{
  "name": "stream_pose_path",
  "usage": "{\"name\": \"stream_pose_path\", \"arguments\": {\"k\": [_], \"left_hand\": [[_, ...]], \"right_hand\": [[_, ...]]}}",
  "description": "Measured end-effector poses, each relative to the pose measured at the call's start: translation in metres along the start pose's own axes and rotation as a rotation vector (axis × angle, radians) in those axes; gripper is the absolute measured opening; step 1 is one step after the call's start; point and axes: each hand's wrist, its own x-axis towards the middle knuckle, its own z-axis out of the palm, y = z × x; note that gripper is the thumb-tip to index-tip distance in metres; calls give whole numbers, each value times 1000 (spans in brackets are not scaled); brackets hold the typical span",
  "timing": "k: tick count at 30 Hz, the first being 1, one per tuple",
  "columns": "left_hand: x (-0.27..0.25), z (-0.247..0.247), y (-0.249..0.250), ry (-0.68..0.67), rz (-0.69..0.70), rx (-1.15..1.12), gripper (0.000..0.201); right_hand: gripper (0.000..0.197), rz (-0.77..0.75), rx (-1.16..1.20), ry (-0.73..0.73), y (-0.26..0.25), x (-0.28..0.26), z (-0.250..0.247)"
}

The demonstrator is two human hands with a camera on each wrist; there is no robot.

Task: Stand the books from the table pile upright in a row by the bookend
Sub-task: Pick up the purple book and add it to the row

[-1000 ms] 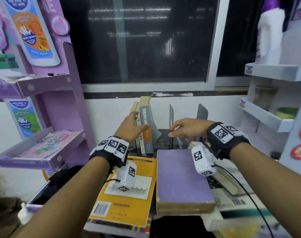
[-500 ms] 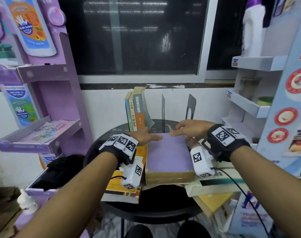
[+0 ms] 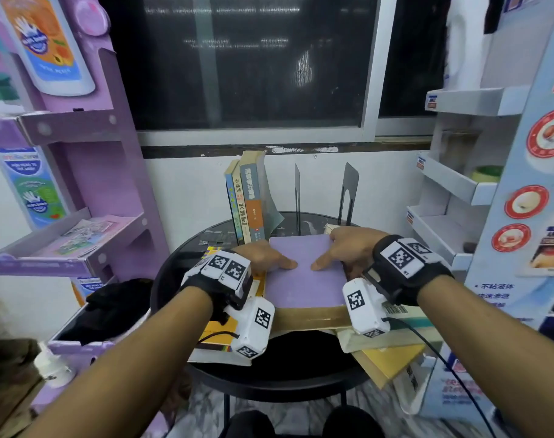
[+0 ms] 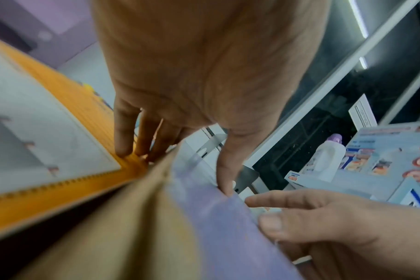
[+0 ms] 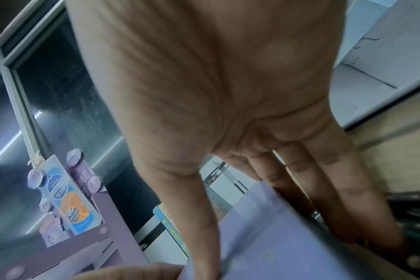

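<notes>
A thick purple-covered book [image 3: 304, 279] lies flat on top of the pile on the round black table [image 3: 269, 377]. My left hand [image 3: 263, 259] grips its left edge, thumb on the cover [image 4: 224, 181] and fingers [image 4: 132, 144] down the side next to the orange book [image 4: 67, 189]. My right hand [image 3: 343, 248] grips the right edge the same way, with its thumb [image 5: 204, 236] on the purple cover [image 5: 276, 236]. Three books [image 3: 247, 203] stand upright at the back against a grey bookend [image 3: 272, 207]. Two more black bookends [image 3: 297, 197] [image 3: 348, 191] stand empty to their right.
An orange book [image 3: 219, 333] lies under my left wrist, and more flat books [image 3: 392, 358] hang over the table's right edge. A purple display shelf [image 3: 80, 235] stands on the left and a white one [image 3: 452, 184] on the right. The wall and a dark window are behind.
My left hand left the upright books and my right hand left the bookends. Both came back to the purple book and now hold its two sides. The view drew back.
</notes>
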Motion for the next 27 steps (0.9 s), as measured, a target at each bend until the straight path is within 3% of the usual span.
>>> {"name": "stream_pose_path", "arguments": {"k": [3, 6, 14, 16, 19, 21, 24, 27], "left_hand": [[-1, 1, 0, 67, 1, -25, 63], [5, 1, -5, 60, 23, -36, 93], [-9, 4, 5, 177, 66, -158, 75], [-14, 6, 6, 212, 90, -204, 64], [-12, 5, 2, 247, 117, -303, 64], [-13, 4, 3, 273, 143, -349, 67], [-12, 0, 7, 331, 206, -420, 75], [-10, -5, 14, 380, 266, -501, 79]], "right_hand": [[61, -1, -35, 27, -3, -2, 1], [68, -6, -9, 55, -3, -2, 2], [74, 9, 117, 245, -1, -7, 1], [71, 0, 211, 236, 1, -5, 0], [63, -9, 334, 201, 2, -4, -1], [71, -25, 427, 219, 0, -2, 0], [107, -51, 581, 265, -2, 6, -2], [100, -90, 662, 314, -5, 9, -8]]}}
